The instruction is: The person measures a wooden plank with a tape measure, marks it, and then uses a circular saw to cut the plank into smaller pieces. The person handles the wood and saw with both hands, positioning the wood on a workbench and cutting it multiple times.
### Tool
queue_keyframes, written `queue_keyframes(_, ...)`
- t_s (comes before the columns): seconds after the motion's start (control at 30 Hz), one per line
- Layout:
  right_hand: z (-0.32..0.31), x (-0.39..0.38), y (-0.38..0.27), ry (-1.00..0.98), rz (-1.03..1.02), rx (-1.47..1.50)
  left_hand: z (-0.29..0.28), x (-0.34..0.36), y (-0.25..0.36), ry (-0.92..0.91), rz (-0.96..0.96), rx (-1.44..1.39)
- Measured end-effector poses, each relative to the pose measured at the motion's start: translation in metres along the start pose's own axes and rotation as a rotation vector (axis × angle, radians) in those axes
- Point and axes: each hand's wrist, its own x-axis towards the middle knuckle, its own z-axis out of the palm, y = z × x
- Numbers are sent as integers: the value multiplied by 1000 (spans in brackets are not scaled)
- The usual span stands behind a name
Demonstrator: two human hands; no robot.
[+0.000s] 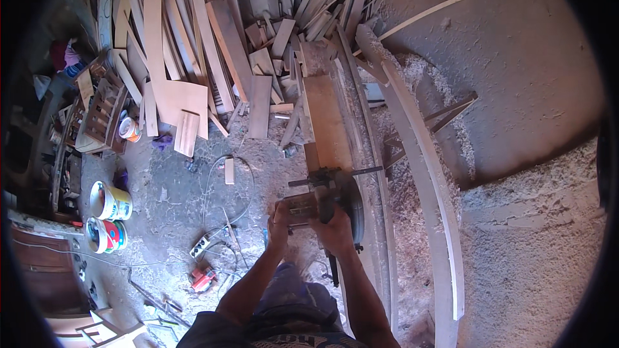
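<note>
Both my hands are on a dark circular saw [353, 203], which rests on a long board [325, 106] laid along a narrow bench. A thin metal bar crosses the saw's front. My left hand [278, 218] is closed round the end of the motor body on the left side. Behind the blade guard, my right hand [335, 229] is wrapped round the rear handle. The blade itself is hidden, so I cannot tell whether it is in the wood.
A long curved plank [429, 167] lies right of the bench, with sawdust around it. Piled boards [193, 32] fill the far left. Two paint buckets [109, 200], a power strip [200, 246], trailing cables and a red tool [203, 279] sit on the left floor.
</note>
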Motion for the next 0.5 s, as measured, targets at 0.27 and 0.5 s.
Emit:
queue_keyframes(0.27, 15, 51, -14, -10, -68, 29, 3, 48, 24, -4, -21, -33)
queue_keyframes(0.5, 24, 102, -28, -16, -49, 44, 11, 95, 48, -38, 45, -42)
